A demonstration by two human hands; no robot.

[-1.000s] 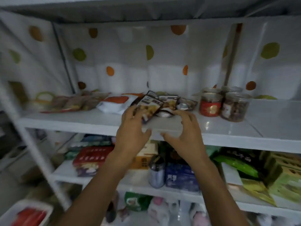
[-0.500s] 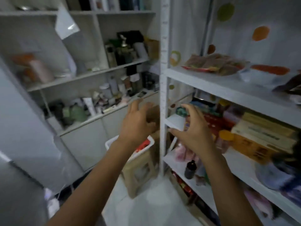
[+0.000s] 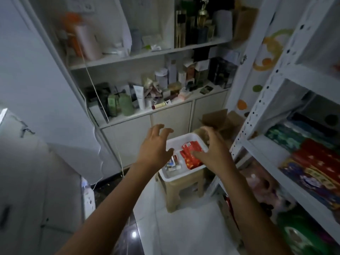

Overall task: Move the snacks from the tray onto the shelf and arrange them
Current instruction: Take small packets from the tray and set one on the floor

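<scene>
The left hand [image 3: 156,148] and right hand [image 3: 214,150] hover, each grip apart, fingers spread, holding nothing; beneath them the white tray [image 3: 179,178] holds red snack packets [image 3: 191,153] toward 2 o'clock. The tray sits on a beige stool [image 3: 184,189]; the shelf [image 3: 272,155] stands at 3 o'clock

Floor: pale glossy tiles [image 3: 184,227], lower centre.
Back: white cupboard [image 3: 128,137], closed doors below cluttered open shelves.
Left: plain white panel [image 3: 27,61].
Light: dim, bluish.
</scene>
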